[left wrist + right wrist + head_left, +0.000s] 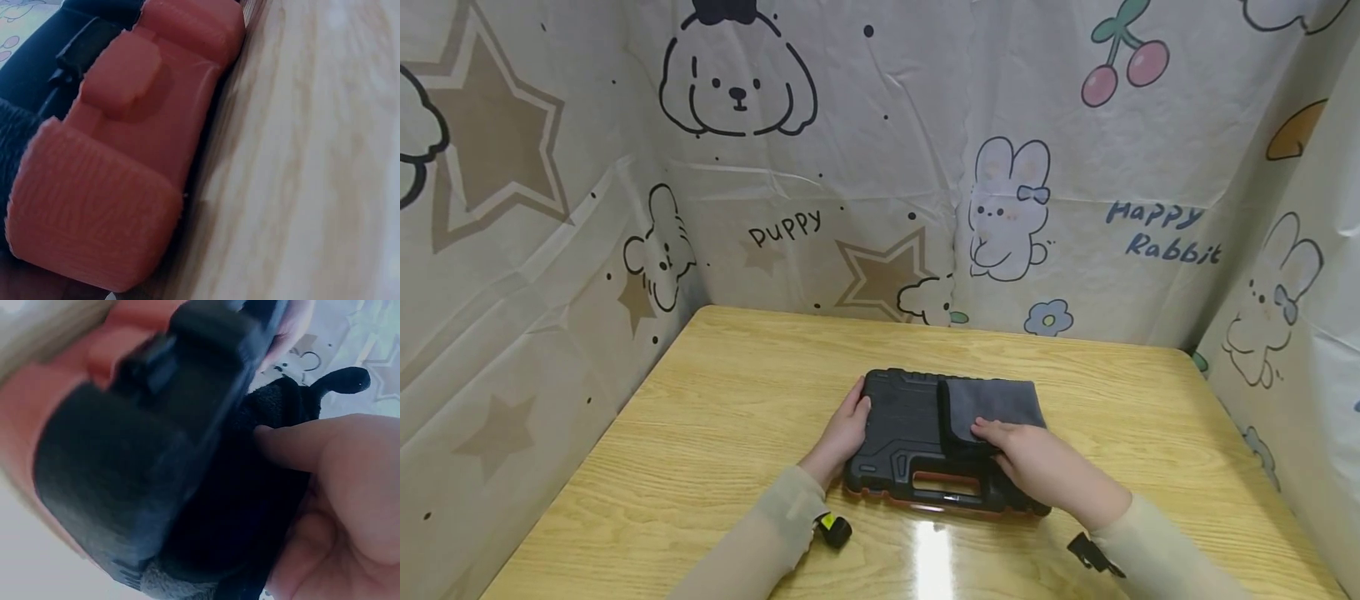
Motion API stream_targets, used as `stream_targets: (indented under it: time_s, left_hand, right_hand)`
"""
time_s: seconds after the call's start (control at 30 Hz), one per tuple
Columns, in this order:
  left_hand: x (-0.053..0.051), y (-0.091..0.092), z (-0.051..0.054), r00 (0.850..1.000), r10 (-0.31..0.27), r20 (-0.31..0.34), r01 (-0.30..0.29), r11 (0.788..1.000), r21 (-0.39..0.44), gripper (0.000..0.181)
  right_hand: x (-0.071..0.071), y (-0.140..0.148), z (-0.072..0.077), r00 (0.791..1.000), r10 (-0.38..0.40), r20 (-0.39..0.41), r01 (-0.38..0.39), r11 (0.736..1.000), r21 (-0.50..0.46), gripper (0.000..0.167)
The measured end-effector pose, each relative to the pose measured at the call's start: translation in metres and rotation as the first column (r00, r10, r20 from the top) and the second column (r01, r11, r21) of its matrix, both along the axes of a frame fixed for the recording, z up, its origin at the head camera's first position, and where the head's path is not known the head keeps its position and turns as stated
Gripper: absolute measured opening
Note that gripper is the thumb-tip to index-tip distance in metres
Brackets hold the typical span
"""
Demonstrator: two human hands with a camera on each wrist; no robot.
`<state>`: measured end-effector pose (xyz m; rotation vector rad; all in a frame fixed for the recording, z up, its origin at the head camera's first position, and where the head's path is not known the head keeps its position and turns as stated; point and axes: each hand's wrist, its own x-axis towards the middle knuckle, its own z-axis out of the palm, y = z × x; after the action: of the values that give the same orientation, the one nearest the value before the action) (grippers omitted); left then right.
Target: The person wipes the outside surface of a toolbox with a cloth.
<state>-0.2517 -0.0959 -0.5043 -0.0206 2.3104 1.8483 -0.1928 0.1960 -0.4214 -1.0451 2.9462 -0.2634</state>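
A black tool case (901,421) with an orange-red underside lies flat on the table, its handle side towards me. My left hand (841,435) grips the case by its left edge, thumb near the top. On the case's right half lies a folded dark grey cloth (1000,398) with black edging. My right hand (1043,465) pinches the near right part of this cloth, thumb on top. The right wrist view shows the thumb pressing the dark cloth (275,403) beside the case's corner (112,469). In the left wrist view the orange-red side (150,131) and a black latch (90,47) appear close up.
The wooden table (722,383) extends around the case on all sides. Behind it and at both sides hangs a pale cloth backdrop (880,167) with cartoon prints. A black strap with a small device (833,530) is at the left wrist.
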Motion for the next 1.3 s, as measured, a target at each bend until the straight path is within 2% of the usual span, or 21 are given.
stream_targets:
  time_s: [0.13, 0.37, 0.63, 0.8, 1.03, 1.3]
  left_hand:
    - [-0.001, 0.000, 0.001, 1.000, -0.002, 0.006, 0.002, 1.000, -0.003, 0.057]
    - [0.000, 0.002, 0.002, 1.000, -0.012, 0.007, 0.012, 1.000, 0.002, 0.057]
    - [0.000, 0.003, 0.003, 1.000, 0.001, 0.015, -0.001, 1.000, 0.002, 0.057]
    - [0.001, 0.003, 0.003, 1.000, 0.009, 0.021, -0.008, 1.000, -0.006, 0.057]
    - [0.001, 0.002, 0.003, 1.000, 0.005, 0.014, -0.004, 1.000, -0.011, 0.057]
    - [-0.001, 0.000, 0.002, 1.000, 0.004, 0.011, -0.003, 1.000, -0.019, 0.057]
  right_hand:
    - [-0.015, -0.003, 0.001, 1.000, -0.008, -0.021, 0.008, 1.000, 0.016, 0.044]
    - [-0.044, -0.002, 0.001, 1.000, -0.024, 0.013, 0.023, 1.000, 0.016, 0.042]
    - [-0.061, -0.007, 0.005, 1.000, -0.021, 0.000, 0.021, 1.000, 0.024, 0.039]
    - [-0.066, -0.012, 0.008, 1.000, -0.026, 0.012, 0.026, 0.999, 0.032, 0.039]
    - [-0.067, -0.018, 0.007, 1.000, -0.022, 0.005, 0.021, 0.996, 0.091, 0.039]
    - [-0.055, -0.024, 0.009, 0.999, 0.011, 0.034, -0.015, 0.992, 0.126, 0.038]
